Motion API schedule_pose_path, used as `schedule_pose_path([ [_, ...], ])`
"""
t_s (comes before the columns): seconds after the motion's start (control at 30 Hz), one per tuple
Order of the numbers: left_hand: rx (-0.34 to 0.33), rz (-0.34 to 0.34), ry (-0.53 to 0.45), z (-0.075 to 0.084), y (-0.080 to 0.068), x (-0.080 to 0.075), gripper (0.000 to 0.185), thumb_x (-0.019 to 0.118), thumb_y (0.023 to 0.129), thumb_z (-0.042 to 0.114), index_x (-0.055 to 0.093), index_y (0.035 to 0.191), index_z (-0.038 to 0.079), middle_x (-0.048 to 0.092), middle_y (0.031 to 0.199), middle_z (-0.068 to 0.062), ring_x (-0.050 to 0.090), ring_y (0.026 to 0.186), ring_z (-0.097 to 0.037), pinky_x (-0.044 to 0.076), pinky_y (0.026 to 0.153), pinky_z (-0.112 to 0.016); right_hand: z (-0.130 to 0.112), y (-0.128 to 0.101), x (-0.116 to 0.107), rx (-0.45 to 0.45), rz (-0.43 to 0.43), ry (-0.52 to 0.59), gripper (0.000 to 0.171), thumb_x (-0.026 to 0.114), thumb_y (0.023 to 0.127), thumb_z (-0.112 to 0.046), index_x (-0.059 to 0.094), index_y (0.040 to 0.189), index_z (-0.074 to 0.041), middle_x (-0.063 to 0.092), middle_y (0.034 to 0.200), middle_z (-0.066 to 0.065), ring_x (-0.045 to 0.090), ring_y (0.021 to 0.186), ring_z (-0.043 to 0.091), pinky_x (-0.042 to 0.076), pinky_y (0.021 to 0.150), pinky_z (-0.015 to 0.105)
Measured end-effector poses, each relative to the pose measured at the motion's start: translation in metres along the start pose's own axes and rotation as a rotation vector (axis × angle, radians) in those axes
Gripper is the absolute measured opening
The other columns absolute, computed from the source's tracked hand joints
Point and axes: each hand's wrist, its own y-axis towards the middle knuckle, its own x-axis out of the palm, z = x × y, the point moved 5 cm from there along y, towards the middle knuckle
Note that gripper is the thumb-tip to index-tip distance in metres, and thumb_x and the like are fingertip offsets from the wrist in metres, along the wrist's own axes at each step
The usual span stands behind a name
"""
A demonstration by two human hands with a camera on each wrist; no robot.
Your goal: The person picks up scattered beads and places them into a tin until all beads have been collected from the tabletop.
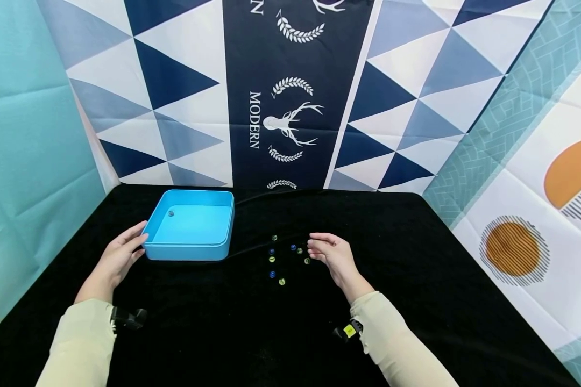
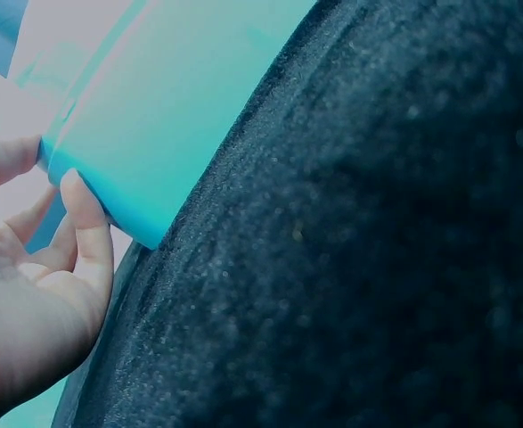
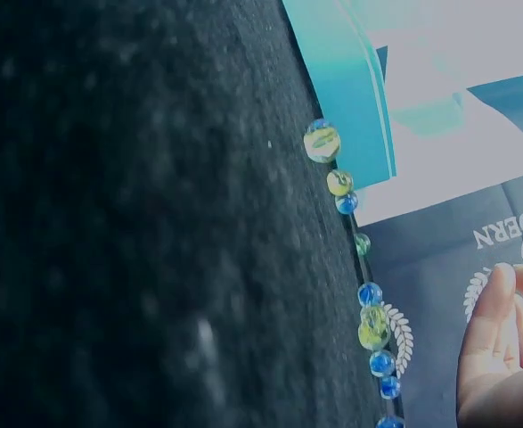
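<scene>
A light-blue square box [image 1: 189, 252] stands on the black cloth, left of centre. My left hand [image 1: 118, 255] grips its near left corner, as the left wrist view also shows, with the thumb [image 2: 83, 201] against the outer wall. One small clear marble [image 1: 171, 213] lies inside the box. Several glass marbles, blue ones [image 1: 272, 274] and yellow-green ones [image 1: 282, 281], are scattered on the cloth to the right of the box. Beside the rightmost marble [image 1: 307, 261] hovers my right hand [image 1: 334, 258], fingers loosely bent; I see nothing between its fingertips.
Black cloth [image 1: 213, 333] covers the table. A patterned fabric backdrop [image 1: 290, 123] hangs behind the far edge, with more cloth hangings [image 1: 518, 247] on the sides. Each wrist carries a small dark camera [image 1: 128, 318].
</scene>
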Motion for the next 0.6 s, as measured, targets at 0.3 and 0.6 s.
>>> schedule_pose_path([
  [0.3, 0.005, -0.003, -0.010, 0.001, -0.001, 0.000, 0.069, 0.058, 0.092, 0.037, 0.025, 0.148, 0.014, 0.023, 0.150, -0.010, 0.044, 0.103, -0.004, 0.042, 0.077, -0.014, -0.002, -0.001, -0.012, 0.026, 0.013, -0.029, 0.033, 0.061, 0.085, 0.005, 0.054, 0.115, 0.015, 0.069, 0.083, 0.010, 0.063, 0.061, 0.013, 0.053, 0.063, 0.024],
  [0.6, 0.005, -0.007, -0.052, 0.000, -0.001, -0.002, 0.072, 0.061, 0.090, 0.037, 0.026, 0.148, 0.014, 0.023, 0.150, -0.008, 0.045, 0.099, 0.001, 0.042, 0.076, -0.013, -0.002, -0.004, -0.027, 0.064, 0.010, -0.084, 0.031, 0.061, 0.084, 0.006, 0.055, 0.113, 0.014, 0.068, 0.082, 0.011, 0.063, 0.061, 0.013, 0.052, 0.060, 0.024],
])
